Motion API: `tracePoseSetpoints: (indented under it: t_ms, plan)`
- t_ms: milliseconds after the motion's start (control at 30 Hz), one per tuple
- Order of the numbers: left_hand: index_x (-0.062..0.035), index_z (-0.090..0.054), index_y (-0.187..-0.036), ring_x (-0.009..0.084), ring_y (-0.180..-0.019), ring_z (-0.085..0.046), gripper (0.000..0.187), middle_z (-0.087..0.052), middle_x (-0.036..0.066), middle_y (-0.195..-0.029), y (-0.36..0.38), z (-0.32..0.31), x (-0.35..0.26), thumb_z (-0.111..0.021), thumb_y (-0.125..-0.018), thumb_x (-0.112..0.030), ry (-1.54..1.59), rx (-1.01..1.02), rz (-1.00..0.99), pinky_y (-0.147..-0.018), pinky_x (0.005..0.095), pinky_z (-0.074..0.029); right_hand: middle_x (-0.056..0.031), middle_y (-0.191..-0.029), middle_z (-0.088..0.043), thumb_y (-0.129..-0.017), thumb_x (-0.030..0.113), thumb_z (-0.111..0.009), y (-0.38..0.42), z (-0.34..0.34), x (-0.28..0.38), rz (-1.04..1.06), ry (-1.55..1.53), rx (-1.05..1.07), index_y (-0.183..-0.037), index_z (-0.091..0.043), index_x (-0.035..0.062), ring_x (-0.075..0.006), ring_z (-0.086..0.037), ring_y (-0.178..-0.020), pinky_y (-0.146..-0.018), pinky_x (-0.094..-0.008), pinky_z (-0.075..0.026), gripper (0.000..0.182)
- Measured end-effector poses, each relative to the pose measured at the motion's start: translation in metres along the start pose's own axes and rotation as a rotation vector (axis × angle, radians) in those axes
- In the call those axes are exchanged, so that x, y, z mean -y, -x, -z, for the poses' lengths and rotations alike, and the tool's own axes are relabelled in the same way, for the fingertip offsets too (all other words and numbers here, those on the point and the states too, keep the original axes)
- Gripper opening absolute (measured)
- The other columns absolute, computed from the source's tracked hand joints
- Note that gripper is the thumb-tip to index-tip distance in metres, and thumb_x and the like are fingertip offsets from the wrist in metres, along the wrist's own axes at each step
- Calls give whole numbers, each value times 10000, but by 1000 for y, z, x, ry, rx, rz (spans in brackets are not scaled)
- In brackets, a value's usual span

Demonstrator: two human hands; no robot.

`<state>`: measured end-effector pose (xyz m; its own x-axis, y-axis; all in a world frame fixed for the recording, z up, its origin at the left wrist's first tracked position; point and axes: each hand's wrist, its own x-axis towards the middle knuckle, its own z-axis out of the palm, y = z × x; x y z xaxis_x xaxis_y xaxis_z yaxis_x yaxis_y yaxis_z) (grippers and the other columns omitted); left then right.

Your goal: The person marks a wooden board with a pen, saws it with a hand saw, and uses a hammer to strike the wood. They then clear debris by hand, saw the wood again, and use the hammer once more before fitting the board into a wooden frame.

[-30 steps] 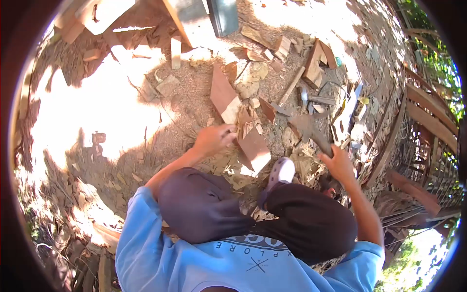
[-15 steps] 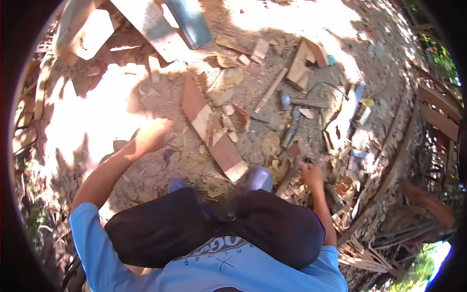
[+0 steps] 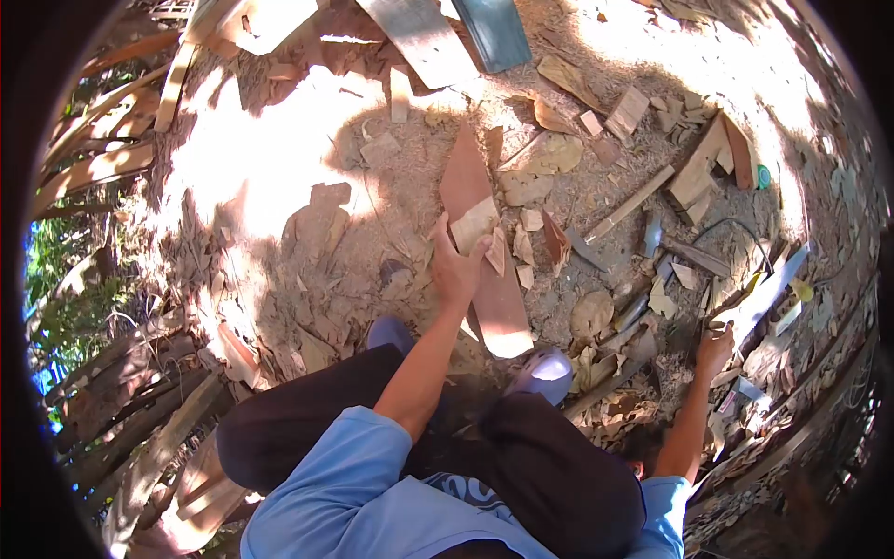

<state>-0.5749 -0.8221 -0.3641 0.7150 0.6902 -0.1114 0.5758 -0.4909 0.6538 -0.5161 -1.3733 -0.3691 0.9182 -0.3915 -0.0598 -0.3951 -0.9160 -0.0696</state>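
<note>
A reddish-brown wooden board [image 3: 503, 303] with a pale band across it lies lengthwise on the ground in front of my feet. My left hand [image 3: 456, 268] grips its left edge, thumb over the top face. Small wood chips rest beside that thumb. Off to the right, my right hand [image 3: 715, 350] is closed at the handle end of a handsaw [image 3: 762, 296], whose bright blade points away from me. The handle is mostly hidden by the fingers. A hammer [image 3: 691, 252] and a dark-handled tool [image 3: 633, 309] lie between the board and the saw.
Cut wood blocks [image 3: 700, 172] and a thin stick [image 3: 629, 203] lie beyond the tools. Farther off stand a pale plank [image 3: 424, 42] and a blue-grey plank [image 3: 494, 35]. Stacked wood strips [image 3: 98, 177] line the left. Dry leaves and chips litter the ground.
My left hand has come from the bare ground onto the board and taken hold of it. My right hand has moved forward and right to the handsaw. The view has turned left.
</note>
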Motion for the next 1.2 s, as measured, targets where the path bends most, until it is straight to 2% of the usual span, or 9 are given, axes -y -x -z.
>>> tracePoseSetpoints:
  t_ms: [133, 333, 467, 667, 767, 867, 1033, 1133, 1200]
  plan:
    - [-69, -434, -1462, 308, -811, -694, 656, -714, 149, -961, -16, 2, 8, -690, -942, -378, -106, -7, 27, -739, 449, -526, -196, -1318, -625, -828, 188, -644, -10, 2, 7, -52, 135, 111, -1307, -570, 4, -385, -616, -1156, -996, -504, -481, 519]
    - [-26, -480, -1417, 263, -874, -650, 606, -663, 156, -1017, 5, 29, -8, -665, -962, -380, 214, -211, 290, -770, 394, -516, -247, -1044, -692, -814, 258, -675, -25, 19, 9, -199, -106, 131, -1018, -602, -11, -421, -657, -1022, -899, -490, -495, 346]
    - [-89, -260, -1577, 411, -1309, -475, 981, -416, 281, -1466, 65, -11, -52, -795, -825, -422, -212, -133, 149, -1067, 469, -404, -315, -1186, -644, -880, 406, -697, -18, 43, 21, -68, -170, -40, -1266, -552, -69, -456, -635, -1084, -921, -504, -482, 628]
    - [-209, -137, -1622, 496, -1406, -333, 1175, -271, 286, -1571, 65, -11, -57, -875, -724, -381, -121, 70, 274, -1109, 617, -311, -207, -898, -712, -950, 430, -675, -72, 84, -1, -293, -788, -314, -1042, -643, -69, -343, -667, -800, -742, -455, -501, 509]
    - [-199, -142, -1621, 481, -1392, -364, 1152, -326, 260, -1546, 39, 31, -55, -869, -739, -342, -27, 161, 87, -1129, 593, -311, -113, -747, -669, -953, 434, -688, -50, 154, 12, -315, -712, -433, -1001, -676, -49, -223, -586, -665, -595, -408, -465, 485]
    - [-217, -171, -1621, 425, -1393, -395, 1111, -362, 232, -1540, 2, 92, -66, -859, -756, -329, -266, 285, -249, -1139, 545, -329, -187, -1160, -700, -937, 371, -725, 10, 211, 64, 68, -540, -691, -1178, -661, -87, -272, -671, -1029, -877, -400, -554, 521]
    - [-249, -197, -1617, 386, -1394, -408, 1111, -356, 209, -1560, -89, 141, -50, -872, -744, -368, -588, 494, -853, -1135, 524, -343, -51, -828, -582, -1017, 151, -573, 47, 226, 95, 43, -1622, -357, -991, -621, -2, -161, -567, -794, -825, -336, -492, 162]
    - [-230, -222, -1614, 369, -1433, -378, 1098, -332, 191, -1592, -151, 170, -16, -860, -745, -445, -796, 567, -1160, -1153, 519, -329, -45, -801, -568, -1034, 189, -538, 76, 221, 121, 156, -1630, -134, -1017, -606, 12, -155, -546, -775, -807, -329, -475, 190]
    - [-202, -235, -1611, 365, -1465, -340, 1065, -304, 180, -1617, -162, 197, -9, -801, -775, -541, -863, 438, -957, -1169, 525, -310, -40, -751, -539, -1043, 255, -531, 97, 209, 145, 102, -1774, 53, -930, -587, 27, -169, -531, -746, -782, -353, -469, 261]
